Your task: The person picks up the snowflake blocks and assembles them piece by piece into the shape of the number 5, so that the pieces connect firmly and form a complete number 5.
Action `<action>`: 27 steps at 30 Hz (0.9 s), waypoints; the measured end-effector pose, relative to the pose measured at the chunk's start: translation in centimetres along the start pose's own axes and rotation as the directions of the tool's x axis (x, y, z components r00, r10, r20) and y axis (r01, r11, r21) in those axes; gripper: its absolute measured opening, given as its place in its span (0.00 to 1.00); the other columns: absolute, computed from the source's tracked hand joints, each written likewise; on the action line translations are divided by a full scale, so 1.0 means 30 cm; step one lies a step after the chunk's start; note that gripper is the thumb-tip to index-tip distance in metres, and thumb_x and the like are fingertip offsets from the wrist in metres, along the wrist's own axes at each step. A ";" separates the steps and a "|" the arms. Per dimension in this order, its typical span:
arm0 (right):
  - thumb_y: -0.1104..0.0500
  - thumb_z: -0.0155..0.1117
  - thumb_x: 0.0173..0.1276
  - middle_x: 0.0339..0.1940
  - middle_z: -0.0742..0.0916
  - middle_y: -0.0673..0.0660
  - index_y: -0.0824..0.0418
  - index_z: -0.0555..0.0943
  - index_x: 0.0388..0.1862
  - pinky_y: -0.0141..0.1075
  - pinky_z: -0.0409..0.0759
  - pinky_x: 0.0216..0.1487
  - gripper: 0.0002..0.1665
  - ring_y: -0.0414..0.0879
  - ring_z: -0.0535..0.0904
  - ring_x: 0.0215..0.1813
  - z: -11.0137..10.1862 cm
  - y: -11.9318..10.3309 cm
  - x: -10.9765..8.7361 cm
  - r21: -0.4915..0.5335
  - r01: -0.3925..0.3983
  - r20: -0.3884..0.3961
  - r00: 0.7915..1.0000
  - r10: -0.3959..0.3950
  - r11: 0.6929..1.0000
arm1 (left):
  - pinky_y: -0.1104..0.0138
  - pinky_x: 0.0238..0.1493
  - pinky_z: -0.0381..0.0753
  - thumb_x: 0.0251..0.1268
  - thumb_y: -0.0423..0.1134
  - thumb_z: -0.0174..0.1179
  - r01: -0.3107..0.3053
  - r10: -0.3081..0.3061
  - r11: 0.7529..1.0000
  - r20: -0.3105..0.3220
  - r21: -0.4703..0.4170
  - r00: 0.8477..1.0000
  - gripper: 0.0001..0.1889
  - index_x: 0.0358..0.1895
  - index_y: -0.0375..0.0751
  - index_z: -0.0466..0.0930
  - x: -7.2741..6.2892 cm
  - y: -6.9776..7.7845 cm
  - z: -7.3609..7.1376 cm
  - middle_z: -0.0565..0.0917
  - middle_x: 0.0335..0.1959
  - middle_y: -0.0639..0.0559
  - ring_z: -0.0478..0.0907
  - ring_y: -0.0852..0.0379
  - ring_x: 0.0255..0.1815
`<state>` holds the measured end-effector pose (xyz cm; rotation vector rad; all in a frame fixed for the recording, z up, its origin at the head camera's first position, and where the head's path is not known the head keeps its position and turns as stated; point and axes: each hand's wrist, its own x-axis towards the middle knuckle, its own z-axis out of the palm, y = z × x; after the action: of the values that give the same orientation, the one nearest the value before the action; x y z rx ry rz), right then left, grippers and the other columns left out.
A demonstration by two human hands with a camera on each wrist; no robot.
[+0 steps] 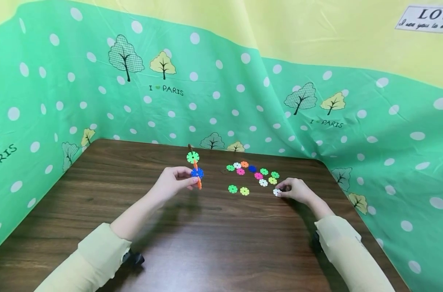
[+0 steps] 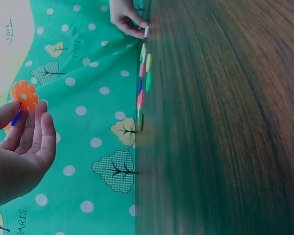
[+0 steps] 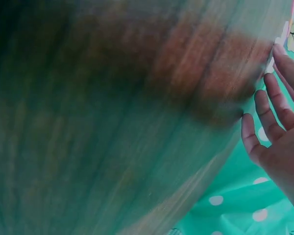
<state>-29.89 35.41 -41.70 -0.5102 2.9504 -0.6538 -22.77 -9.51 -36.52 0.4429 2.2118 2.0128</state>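
My left hand (image 1: 170, 182) pinches a blue snowflake disc (image 1: 197, 173) between thumb and fingers, above the table. This disc belongs to a joined piece with a green disc (image 1: 193, 157) higher up, orange discs (image 1: 199, 183) seen edge-on and a brown part (image 1: 190, 148) on top. In the left wrist view an orange disc (image 2: 24, 96) shows beyond the fingertips. On the right, my right hand (image 1: 296, 190) pinches a white snowflake disc (image 1: 276, 192) at the tabletop; whether it is lifted I cannot tell. The right wrist view shows mostly the spread fingers (image 3: 277, 103).
Several loose discs lie between the hands, among them a pink disc (image 1: 240, 172), an orange disc (image 1: 244, 164) and a white disc (image 1: 263, 183). A green disc (image 1: 233, 189) and a yellow disc (image 1: 245, 191) lie nearer. Green dotted cloth (image 1: 214, 97) hangs behind the wooden table (image 1: 221, 243).
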 end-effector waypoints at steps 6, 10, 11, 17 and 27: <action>0.62 0.73 0.54 0.29 0.83 0.52 0.60 0.80 0.34 0.37 0.76 0.36 0.11 0.44 0.76 0.33 0.000 -0.001 0.001 0.049 -0.011 0.001 1.000 0.011 0.999 | 0.56 0.42 0.83 0.57 0.38 0.67 -0.019 0.019 1.000 -0.016 -0.007 1.000 0.12 0.39 0.31 0.82 0.003 0.011 -0.001 0.86 0.33 0.46 0.83 0.49 0.33; 0.64 0.71 0.57 0.27 0.83 0.53 0.62 0.79 0.34 0.35 0.78 0.33 0.08 0.44 0.77 0.31 0.002 -0.008 -0.005 0.092 -0.016 -0.008 1.000 0.017 0.996 | 0.60 0.40 0.83 0.56 0.39 0.68 -0.028 0.027 1.000 -0.029 -0.011 0.999 0.13 0.38 0.31 0.82 0.010 0.015 -0.002 0.86 0.32 0.47 0.83 0.44 0.35; 0.65 0.70 0.57 0.26 0.83 0.53 0.62 0.79 0.34 0.35 0.78 0.32 0.08 0.44 0.77 0.30 0.003 -0.012 -0.007 0.105 -0.022 -0.016 1.000 0.024 0.994 | 0.60 0.40 0.83 0.56 0.38 0.67 -0.030 0.030 0.999 -0.028 -0.014 0.999 0.13 0.38 0.31 0.82 0.012 0.017 -0.001 0.86 0.32 0.47 0.82 0.43 0.36; 0.66 0.67 0.59 0.26 0.83 0.56 0.64 0.79 0.35 0.34 0.78 0.26 0.07 0.45 0.79 0.26 0.005 -0.062 -0.023 0.191 -0.060 -0.101 0.992 0.080 0.980 | 0.57 0.42 0.83 0.57 0.40 0.67 -0.029 0.029 0.999 -0.029 -0.023 0.999 0.13 0.39 0.32 0.82 0.015 0.022 -0.001 0.86 0.32 0.47 0.83 0.46 0.35; 0.62 0.68 0.61 0.29 0.85 0.64 0.70 0.77 0.38 0.45 0.83 0.32 0.13 0.54 0.84 0.30 -0.030 -0.257 -0.051 0.402 -0.007 -0.197 0.976 0.093 0.916 | 0.56 0.43 0.83 0.57 0.41 0.67 -0.044 0.044 0.999 -0.044 0.005 0.998 0.14 0.39 0.32 0.82 0.022 0.040 -0.001 0.86 0.33 0.47 0.83 0.50 0.35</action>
<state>-26.22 29.71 -37.63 -0.3405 2.8778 -1.3416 -23.23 -9.25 -35.25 0.4565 2.2518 2.0596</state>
